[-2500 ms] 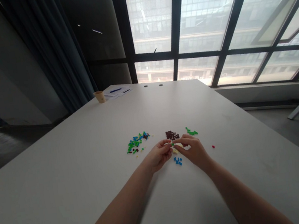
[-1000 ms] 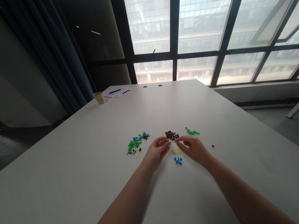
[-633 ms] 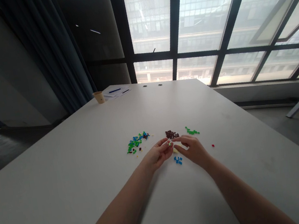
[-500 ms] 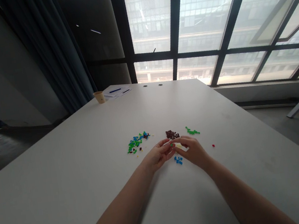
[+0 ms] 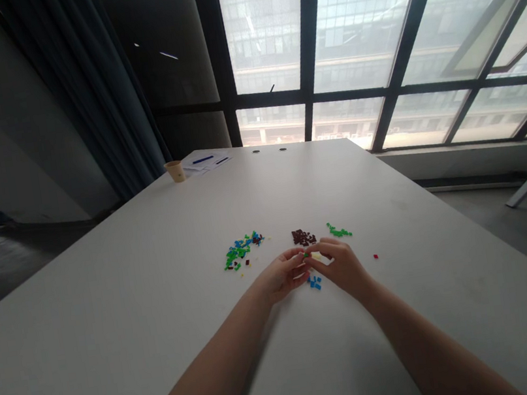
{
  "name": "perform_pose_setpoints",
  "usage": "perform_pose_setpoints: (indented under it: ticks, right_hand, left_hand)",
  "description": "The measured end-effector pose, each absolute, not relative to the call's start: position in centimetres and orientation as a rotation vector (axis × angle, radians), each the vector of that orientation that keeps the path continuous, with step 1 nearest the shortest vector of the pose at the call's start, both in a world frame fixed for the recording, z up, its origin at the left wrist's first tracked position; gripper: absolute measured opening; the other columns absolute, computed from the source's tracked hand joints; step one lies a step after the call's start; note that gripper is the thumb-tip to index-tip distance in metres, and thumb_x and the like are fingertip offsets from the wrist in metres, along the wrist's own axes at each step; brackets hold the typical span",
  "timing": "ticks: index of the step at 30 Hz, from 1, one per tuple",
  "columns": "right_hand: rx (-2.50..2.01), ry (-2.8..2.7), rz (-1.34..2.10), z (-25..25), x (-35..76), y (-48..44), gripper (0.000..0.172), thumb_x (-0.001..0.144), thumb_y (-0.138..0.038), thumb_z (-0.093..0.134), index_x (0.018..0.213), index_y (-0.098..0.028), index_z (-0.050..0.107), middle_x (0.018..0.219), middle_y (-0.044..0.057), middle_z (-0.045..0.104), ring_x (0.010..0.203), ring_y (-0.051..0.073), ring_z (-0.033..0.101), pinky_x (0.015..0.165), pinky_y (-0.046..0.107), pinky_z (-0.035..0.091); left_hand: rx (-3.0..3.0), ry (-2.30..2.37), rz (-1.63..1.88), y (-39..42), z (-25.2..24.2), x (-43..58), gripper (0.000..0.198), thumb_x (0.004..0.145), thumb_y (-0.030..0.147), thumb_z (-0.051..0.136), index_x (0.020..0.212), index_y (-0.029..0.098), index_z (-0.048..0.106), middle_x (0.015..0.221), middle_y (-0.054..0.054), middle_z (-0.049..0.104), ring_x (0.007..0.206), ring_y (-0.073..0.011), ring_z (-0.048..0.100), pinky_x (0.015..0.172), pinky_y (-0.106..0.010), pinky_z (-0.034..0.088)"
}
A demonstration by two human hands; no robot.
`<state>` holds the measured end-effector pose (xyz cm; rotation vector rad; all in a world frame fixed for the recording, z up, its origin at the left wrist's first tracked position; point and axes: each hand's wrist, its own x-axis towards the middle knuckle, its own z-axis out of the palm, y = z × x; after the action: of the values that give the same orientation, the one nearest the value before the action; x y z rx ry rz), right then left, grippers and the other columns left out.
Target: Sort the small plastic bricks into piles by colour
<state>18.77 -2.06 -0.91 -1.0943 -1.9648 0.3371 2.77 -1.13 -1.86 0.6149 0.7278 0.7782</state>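
My left hand (image 5: 285, 275) and my right hand (image 5: 337, 264) meet at the fingertips above the table. Between them is a small green brick (image 5: 306, 255), pinched by both hands and partly hidden by the fingers. Just beyond the hands lies a pile of dark brown bricks (image 5: 303, 238). Several blue bricks (image 5: 314, 283) are on the near side, below the fingertips. Some pale yellow pieces (image 5: 316, 256) show behind the right fingers, mostly covered.
A mixed heap of green, blue and brown bricks (image 5: 239, 250) lies to the left. Green bricks (image 5: 338, 231) and one red brick (image 5: 376, 256) are at the right. A paper cup (image 5: 175, 172), paper sheets (image 5: 201, 162) and a blue pen (image 5: 203, 159) stand or lie at the far left of the white table (image 5: 291, 186).
The fingertips with the green brick have shifted slightly to the right, and the left fingers have curled in a little. The piles on the table look the same.
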Motion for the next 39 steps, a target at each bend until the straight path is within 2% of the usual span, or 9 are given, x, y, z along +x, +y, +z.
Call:
perform_pose_setpoints:
  ticks: [5, 12, 16, 21, 31, 36, 39]
  right_hand:
    - [-1.099, -1.965, 0.321, -0.9, 18.7, -2.1, 0.007, 0.074, -0.024, 0.061, 0.078, -0.02, 0.066, 0.069, 0.001, 0.06, 0.067, 0.013, 0.053, 0.061, 0.024, 0.039]
    - [-1.11, -1.969, 0.348, -0.9, 18.7, -2.2, 0.008, 0.074, -0.024, 0.061, 0.077, -0.019, 0.066, 0.068, 0.001, 0.06, 0.066, 0.013, 0.051, 0.06, 0.023, 0.039]
    - [-1.102, -1.966, 0.355, -0.8, 18.7, -2.2, 0.011, 0.074, -0.026, 0.061, 0.082, -0.02, 0.067, 0.067, 0.001, 0.059, 0.065, 0.013, 0.051, 0.059, 0.023, 0.039]
    - [-1.109, -1.936, 0.314, -0.5, 19.1, -2.0, 0.019, 0.074, -0.032, 0.061, 0.089, -0.021, 0.068, 0.067, 0.002, 0.059, 0.06, 0.012, 0.049, 0.058, 0.024, 0.039]
    - [-1.039, -1.978, 0.347, -0.8, 19.1, -2.1, 0.019, 0.076, -0.027, 0.058, 0.092, -0.022, 0.067, 0.07, 0.002, 0.059, 0.065, 0.012, 0.05, 0.06, 0.024, 0.04]
    - [-1.04, -1.978, 0.367, -1.0, 19.0, -1.7, 0.016, 0.077, -0.027, 0.056, 0.084, -0.02, 0.068, 0.068, 0.002, 0.059, 0.061, 0.011, 0.049, 0.058, 0.023, 0.039]
    - [-1.166, -1.892, 0.295, -1.2, 20.7, -0.5, 0.019, 0.077, -0.032, 0.056, 0.084, -0.019, 0.068, 0.068, 0.002, 0.06, 0.057, 0.011, 0.048, 0.056, 0.023, 0.038]
  left_hand:
    - [0.634, 0.712, 0.781, -1.1, -2.0, 2.7, 0.029, 0.063, 0.025, 0.073, 0.086, 0.017, 0.059, 0.07, 0.002, 0.056, 0.063, -0.0051, 0.054, 0.065, -0.018, 0.042]
    - [0.651, 0.658, 0.765, -1.2, -1.9, 2.7, 0.032, 0.062, 0.027, 0.074, 0.089, 0.017, 0.06, 0.075, 0.0, 0.057, 0.068, -0.0061, 0.055, 0.069, -0.019, 0.043]
    - [0.659, 0.661, 0.771, -1.1, -2.0, 2.7, 0.03, 0.064, 0.027, 0.072, 0.089, 0.017, 0.06, 0.074, 0.001, 0.056, 0.064, -0.0048, 0.054, 0.064, -0.018, 0.042]
    - [0.634, 0.681, 0.804, -1.1, -1.9, 2.7, 0.03, 0.061, 0.03, 0.074, 0.084, 0.018, 0.059, 0.074, 0.002, 0.056, 0.067, -0.005, 0.055, 0.066, -0.017, 0.042]
    - [0.678, 0.696, 0.798, -1.2, -1.6, 2.9, 0.035, 0.057, 0.033, 0.076, 0.085, 0.019, 0.06, 0.075, 0.002, 0.056, 0.066, -0.0045, 0.053, 0.064, -0.016, 0.04]
    - [0.743, 0.729, 0.802, -1.2, -1.8, 3.2, 0.04, 0.055, 0.039, 0.075, 0.085, 0.018, 0.058, 0.078, 0.001, 0.057, 0.069, -0.0062, 0.054, 0.069, -0.019, 0.04]
    - [0.931, 0.929, 0.924, -0.6, -2.2, 2.9, 0.034, 0.062, 0.041, 0.069, 0.082, 0.017, 0.056, 0.083, -0.003, 0.06, 0.074, -0.0108, 0.056, 0.074, -0.025, 0.041]
